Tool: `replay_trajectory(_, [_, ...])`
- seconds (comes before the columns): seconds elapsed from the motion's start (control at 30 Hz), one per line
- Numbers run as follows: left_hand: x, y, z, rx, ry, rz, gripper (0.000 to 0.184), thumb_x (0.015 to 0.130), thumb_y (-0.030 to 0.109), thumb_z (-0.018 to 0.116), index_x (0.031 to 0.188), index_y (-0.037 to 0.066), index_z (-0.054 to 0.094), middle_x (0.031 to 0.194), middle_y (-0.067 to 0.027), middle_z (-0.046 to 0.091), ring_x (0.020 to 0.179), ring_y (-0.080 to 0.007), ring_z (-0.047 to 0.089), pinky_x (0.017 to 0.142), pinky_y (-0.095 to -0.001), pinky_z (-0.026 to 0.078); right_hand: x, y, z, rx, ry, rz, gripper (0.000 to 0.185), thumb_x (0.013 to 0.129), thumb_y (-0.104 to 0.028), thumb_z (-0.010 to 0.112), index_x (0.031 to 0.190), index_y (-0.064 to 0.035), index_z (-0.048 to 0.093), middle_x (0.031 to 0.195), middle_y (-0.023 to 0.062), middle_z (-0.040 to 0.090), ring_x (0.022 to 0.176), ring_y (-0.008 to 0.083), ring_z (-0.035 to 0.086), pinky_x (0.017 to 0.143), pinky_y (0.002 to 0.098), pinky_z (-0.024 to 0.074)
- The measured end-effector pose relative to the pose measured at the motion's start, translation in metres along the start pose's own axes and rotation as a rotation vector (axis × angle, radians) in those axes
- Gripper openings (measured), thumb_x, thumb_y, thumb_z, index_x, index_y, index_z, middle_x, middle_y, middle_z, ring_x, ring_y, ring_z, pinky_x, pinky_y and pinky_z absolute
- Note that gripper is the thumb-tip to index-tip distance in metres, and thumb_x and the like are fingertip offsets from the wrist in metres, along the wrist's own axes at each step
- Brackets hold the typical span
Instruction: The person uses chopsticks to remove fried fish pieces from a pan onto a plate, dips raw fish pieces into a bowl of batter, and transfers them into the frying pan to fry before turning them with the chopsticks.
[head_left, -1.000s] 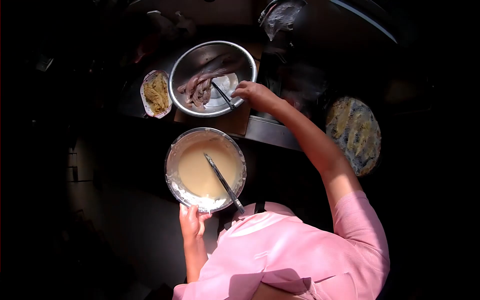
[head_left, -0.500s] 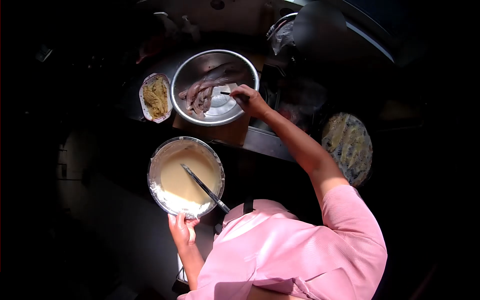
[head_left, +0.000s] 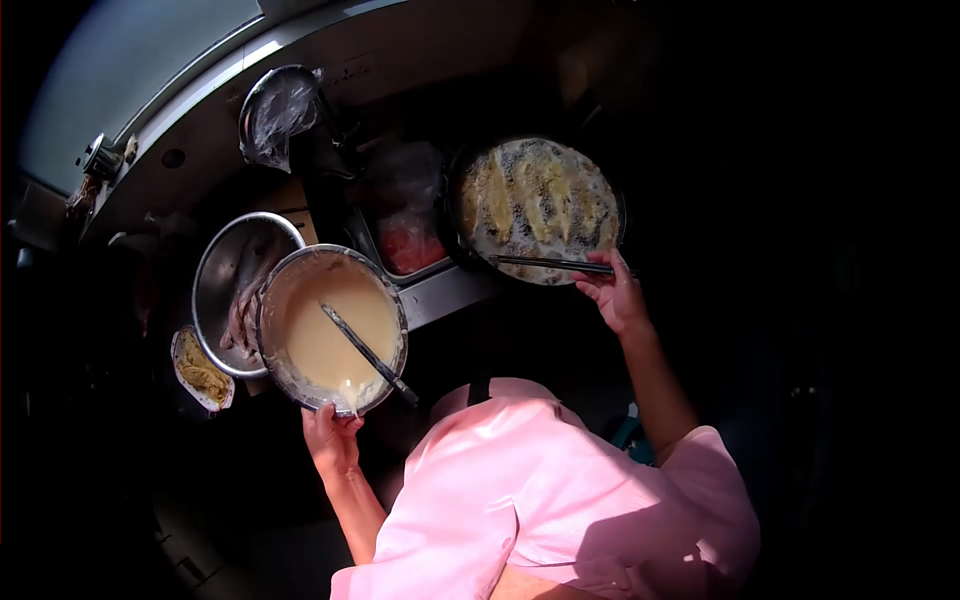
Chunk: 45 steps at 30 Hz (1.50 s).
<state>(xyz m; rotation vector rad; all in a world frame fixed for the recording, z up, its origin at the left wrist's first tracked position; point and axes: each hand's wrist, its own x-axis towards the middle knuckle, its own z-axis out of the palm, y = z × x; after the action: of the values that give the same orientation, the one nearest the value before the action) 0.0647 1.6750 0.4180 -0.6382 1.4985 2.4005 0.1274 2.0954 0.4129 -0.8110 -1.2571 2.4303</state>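
Note:
My left hand grips the near rim of a metal bowl of pale batter. A dark pair of chopsticks leans in that bowl, ends over its right rim. My right hand is closed round dark chopsticks, whose tips reach left over the near part of a round pan. Several long yellowish battered pieces lie in bubbling oil there. Partly behind the batter bowl stands a larger metal basin with strips of raw fish or meat.
A dish of yellow-brown food sits left of the basin. Beside the pan is a tray with something red in plastic. A plastic-covered container stands at the back, near a light ledge. Deep shadow hides much of the surroundings.
My right hand has moved from the basin to the pan with the chopsticks. My left hand has brought the batter bowl up against the basin. The view has turned towards the pan.

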Motion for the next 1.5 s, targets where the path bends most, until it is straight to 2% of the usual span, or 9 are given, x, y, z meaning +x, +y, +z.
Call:
replay_trajectory(0.07, [0.007,0.012,0.026,0.038,-0.019,-0.069,0.032,0.079,0.007,0.042,0.11,0.003,0.04,0.081,-0.0115,0.057,0.056,-0.0191,0.058,0.044,-0.0235,0.05,-0.007,-0.017,-0.005,-0.147,0.154,-0.081,0.03,0.089,-0.032,0.042,0.092,-0.0027,0.05,0.082,0.0096,0.056,0.07,0.0192,0.06,0.061,0.03,0.0507])
replay_trajectory(0.23, [0.001,-0.009,0.066,0.012,-0.055,-0.092,0.03,0.079,0.007,0.043,0.108,0.003,0.041,0.081,-0.0114,0.057,0.058,-0.0192,0.059,0.044,-0.0241,0.05,-0.002,-0.029,-0.031,-0.075,0.242,-0.088,0.032,0.087,-0.034,0.045,0.092,-0.0036,0.051,0.076,0.0072,0.057,0.069,0.0187,0.059,0.059,0.0289,0.0497])
replay_trajectory(0.3, [0.002,0.035,0.098,0.01,0.027,-0.226,0.029,0.078,0.006,0.043,0.108,0.003,0.041,0.08,-0.0115,0.057,0.057,-0.0196,0.059,0.044,-0.0241,0.05,0.009,-0.079,0.009,-0.064,0.354,-0.07,0.034,0.087,-0.035,0.045,0.094,-0.0027,0.051,0.077,0.0084,0.057,0.071,0.0196,0.06,0.06,0.0287,0.0498])
replay_trajectory(0.53, [-0.031,-0.008,0.112,-0.008,0.108,-0.162,0.03,0.078,0.006,0.042,0.108,0.002,0.041,0.079,-0.012,0.058,0.056,-0.0204,0.059,0.043,-0.0242,0.05,0.057,-0.068,-0.02,-0.102,0.159,0.074,0.037,0.089,-0.034,0.042,0.098,0.0005,0.05,0.088,0.0141,0.056,0.078,0.0241,0.06,0.064,0.0292,0.0508])
replay_trajectory(0.9, [-0.068,-0.053,0.107,-0.096,0.27,-0.07,0.029,0.077,0.003,0.041,0.106,0.003,0.043,0.082,-0.0136,0.057,0.056,-0.0239,0.057,0.042,-0.0264,0.048,0.106,-0.035,0.02,-0.293,-0.067,0.14,0.037,0.088,-0.035,0.043,0.098,0.0004,0.05,0.085,0.0114,0.057,0.073,0.0191,0.061,0.061,0.0257,0.0493])
replay_trajectory(1.03, [-0.076,-0.06,0.105,-0.121,0.291,-0.037,0.028,0.078,0.003,0.041,0.106,0.003,0.043,0.082,-0.0133,0.057,0.056,-0.0243,0.057,0.042,-0.0274,0.048,0.106,-0.019,0.039,-0.568,-0.165,-0.04,0.034,0.087,-0.032,0.047,0.091,0.0001,0.058,0.08,0.0064,0.059,0.065,0.0134,0.06,0.058,0.0217,0.0472])
replay_trajectory(1.3, [-0.082,-0.063,0.096,-0.148,0.285,0.018,0.033,0.078,0.002,0.038,0.111,0.001,0.039,0.082,-0.0146,0.057,0.055,-0.0229,0.059,0.041,-0.0273,0.05,0.084,-0.021,0.049,-0.658,-0.234,-0.281,0.027,0.087,-0.025,0.049,0.088,0.0003,0.058,0.078,0.0044,0.058,0.067,0.0121,0.06,0.059,0.0216,0.0468])
replay_trajectory(1.4, [-0.081,-0.061,0.093,-0.142,0.296,0.022,0.032,0.079,0.003,0.038,0.111,0.001,0.04,0.082,-0.0146,0.057,0.055,-0.0226,0.059,0.04,-0.0274,0.05,0.087,-0.013,0.049,-0.876,-0.352,-0.551,0.016,0.082,-0.016,0.054,0.085,-0.0027,0.062,0.075,0.0113,0.056,0.069,0.0243,0.057,0.062,0.031,0.0447])
replay_trajectory(1.5, [-0.078,-0.059,0.088,-0.133,0.276,0.02,0.032,0.079,0.003,0.038,0.111,0.001,0.04,0.082,-0.0145,0.057,0.055,-0.0224,0.059,0.04,-0.0273,0.05,0.083,-0.015,0.058,-1.043,-0.392,-0.727,0.013,0.08,-0.012,0.054,0.085,-0.0025,0.062,0.075,0.0124,0.056,0.069,0.0279,0.056,0.063,0.0329,0.0435])
